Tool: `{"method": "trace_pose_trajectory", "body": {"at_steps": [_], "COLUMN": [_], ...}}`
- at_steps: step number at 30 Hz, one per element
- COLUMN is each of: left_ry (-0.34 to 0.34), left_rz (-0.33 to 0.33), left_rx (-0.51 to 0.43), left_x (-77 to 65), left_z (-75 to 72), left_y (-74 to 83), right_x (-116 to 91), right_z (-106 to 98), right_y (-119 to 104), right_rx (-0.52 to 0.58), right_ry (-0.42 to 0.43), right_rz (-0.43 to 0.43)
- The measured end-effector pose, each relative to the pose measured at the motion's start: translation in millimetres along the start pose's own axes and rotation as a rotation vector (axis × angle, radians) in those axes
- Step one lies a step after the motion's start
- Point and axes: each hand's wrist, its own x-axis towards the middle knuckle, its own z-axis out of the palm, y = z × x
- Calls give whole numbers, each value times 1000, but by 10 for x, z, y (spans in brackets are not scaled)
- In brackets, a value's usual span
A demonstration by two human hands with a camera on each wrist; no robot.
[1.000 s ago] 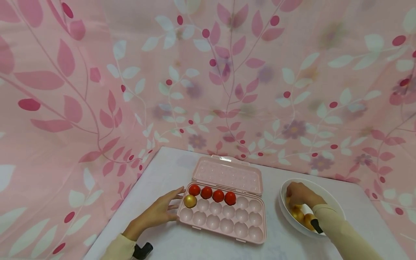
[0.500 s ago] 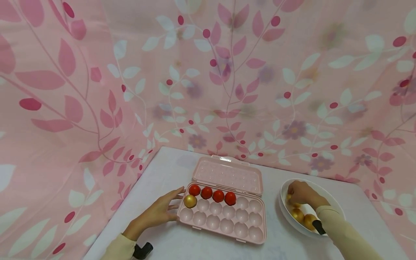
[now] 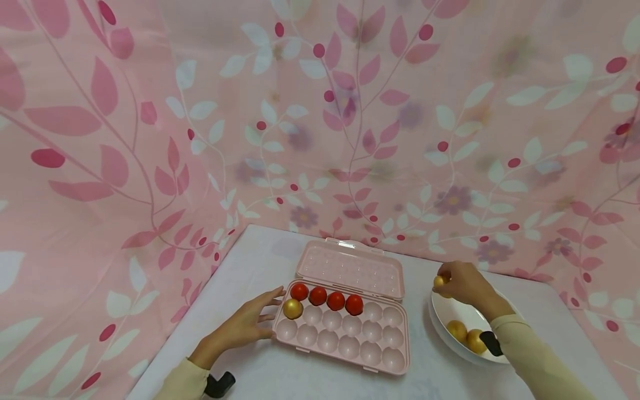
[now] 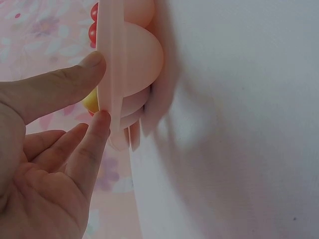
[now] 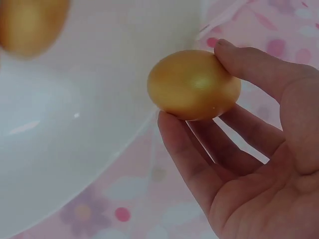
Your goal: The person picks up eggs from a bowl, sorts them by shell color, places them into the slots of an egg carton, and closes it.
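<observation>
My right hand pinches a golden egg between thumb and fingertips, at the far left rim of the white bowl. Two more golden eggs lie in that bowl. My left hand is spread at the left end of a pink egg box. In the left wrist view, its thumb and a fingertip touch the box's rim. Several red eggs fill the back row from the left. One golden egg sits at the left of the middle row.
The box's lid lies folded back behind it. A white cloth covers the table. Pink floral fabric hangs behind and to the sides. Dark wrist mounts show at both sleeves.
My right hand has risen from inside the bowl to its far left rim, carrying a golden egg. The left hand and the box have stayed in place.
</observation>
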Motion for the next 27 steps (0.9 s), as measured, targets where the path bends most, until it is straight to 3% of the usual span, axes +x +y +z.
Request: {"method": "trace_pose_trajectory", "body": {"at_steps": [6,18,27], "left_ry": [9,13,11], "left_rz": [11,12,-2], "left_rx": [10,-2,-2], "left_x": [-7,-24,-24], "left_z": [0,0,3], "left_y": [8,45,41], "right_x": [37,141,249], "right_z": [11,315,585], "right_y": [-296,-819,-1212], "right_rx": [54,266,349], "right_ry": [54,135,128], "right_rz": [-51,-191,-156]}}
